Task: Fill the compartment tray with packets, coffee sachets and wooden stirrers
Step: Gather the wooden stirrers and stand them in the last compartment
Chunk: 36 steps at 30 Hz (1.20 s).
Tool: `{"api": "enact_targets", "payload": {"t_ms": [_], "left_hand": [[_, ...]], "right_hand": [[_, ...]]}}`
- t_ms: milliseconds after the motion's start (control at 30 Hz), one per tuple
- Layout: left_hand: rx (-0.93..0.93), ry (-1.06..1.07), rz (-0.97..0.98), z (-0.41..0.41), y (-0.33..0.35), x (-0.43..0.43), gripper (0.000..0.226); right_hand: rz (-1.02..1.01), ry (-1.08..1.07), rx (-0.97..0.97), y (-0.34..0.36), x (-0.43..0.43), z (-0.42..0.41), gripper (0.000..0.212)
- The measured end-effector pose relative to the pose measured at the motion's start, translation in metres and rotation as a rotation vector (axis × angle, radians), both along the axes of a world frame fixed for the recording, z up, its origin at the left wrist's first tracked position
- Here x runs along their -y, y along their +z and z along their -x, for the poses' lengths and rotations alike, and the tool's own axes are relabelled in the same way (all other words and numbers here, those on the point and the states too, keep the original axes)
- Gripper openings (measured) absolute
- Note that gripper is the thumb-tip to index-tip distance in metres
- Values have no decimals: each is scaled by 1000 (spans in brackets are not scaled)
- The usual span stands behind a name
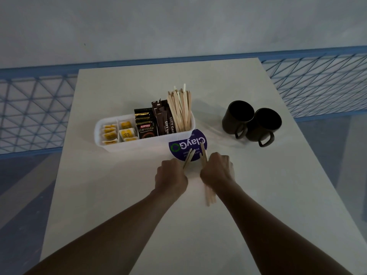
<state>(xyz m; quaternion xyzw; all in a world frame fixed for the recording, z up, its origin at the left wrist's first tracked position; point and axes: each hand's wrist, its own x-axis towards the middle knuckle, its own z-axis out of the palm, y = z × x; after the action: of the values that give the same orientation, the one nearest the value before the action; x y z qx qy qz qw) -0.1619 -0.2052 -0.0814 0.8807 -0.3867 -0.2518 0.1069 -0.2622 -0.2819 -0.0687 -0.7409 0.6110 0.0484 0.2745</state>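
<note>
Two grips work side by side over the counter (123, 205): the left grip (171, 175) curls around a few wooden stirrers (189, 158) whose tips jut forward, and the right grip (217, 171) clasps a blurred stirrer bundle (208, 193) that sticks out beyond both sides of the fist. Just past them lies a round purple sticker (188, 144), its far edge hidden by the white compartment tray (139, 145). The tray holds yellow packets (109, 133) at its left, coffee sachets (146, 127) in the middle and standing stirrers (181, 110) at its right end, and two dark mugs (251, 121) stand touching further right.
</note>
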Motion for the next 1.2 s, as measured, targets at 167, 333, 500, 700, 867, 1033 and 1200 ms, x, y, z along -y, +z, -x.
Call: {"api": "enact_targets", "payload": {"t_ms": [167,333,500,700,867,1033,1200], "left_hand": [[-23,-2,-106,-4,2,3,24],[-34,-22,-149,-5,3,4,31],[-19,-49,-147,-6,3,4,32],[-1,-111,-144,-11,4,3,35],[-41,-157,-140,-11,3,3,41],[-115,-162,-148,-18,6,5,37],[-175,-110,-152,-27,7,15,31]], "right_hand": [[-17,21,-45,2,7,4,22],[-34,45,-44,-3,11,4,24],[-12,79,-49,-9,14,4,23],[-39,158,27,-7,23,12,15],[-124,179,141,-11,26,15,12],[-104,128,198,-15,28,20,10],[-85,40,263,-12,34,20,16]]}}
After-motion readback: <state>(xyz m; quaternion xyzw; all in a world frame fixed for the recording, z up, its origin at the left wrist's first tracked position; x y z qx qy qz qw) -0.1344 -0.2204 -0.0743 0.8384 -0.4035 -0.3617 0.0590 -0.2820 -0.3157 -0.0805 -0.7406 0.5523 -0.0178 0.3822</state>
